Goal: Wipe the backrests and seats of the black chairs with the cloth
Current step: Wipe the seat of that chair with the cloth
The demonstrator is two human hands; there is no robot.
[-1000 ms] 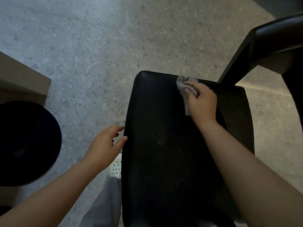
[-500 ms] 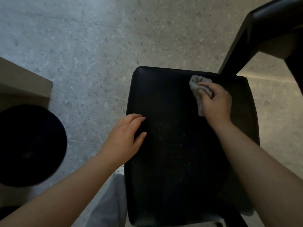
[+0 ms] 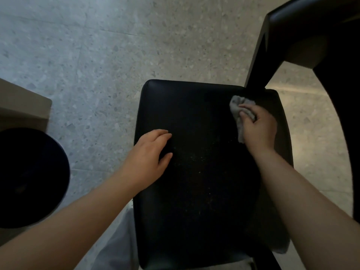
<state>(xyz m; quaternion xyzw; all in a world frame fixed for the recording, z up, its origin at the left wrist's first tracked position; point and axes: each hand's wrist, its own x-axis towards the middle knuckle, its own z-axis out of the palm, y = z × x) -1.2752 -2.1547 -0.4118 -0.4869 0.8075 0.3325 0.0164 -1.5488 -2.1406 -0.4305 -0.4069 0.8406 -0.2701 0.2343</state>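
- Your left hand [image 3: 150,152] has come in from off the seat [image 3: 194,201] onto its left edge, fingers flat and relaxed, bracing.
- Your right hand [image 3: 257,127] grips the cloth [image 3: 236,108] and has slid it along to the seat's far right corner.
- The seat's middle is speckled, likely unwiped.

Single head-worn wide-angle view, looking almost straight down from close above the chair seat [image 3: 204,182], which fills the centre and lower frame. The left arm [image 3: 78,221] and right arm [image 3: 303,201] enter from the bottom corners. Speckled floor [image 3: 97,45] occupies the upper half, and the backrest [image 3: 303,26] crosses the top right corner.
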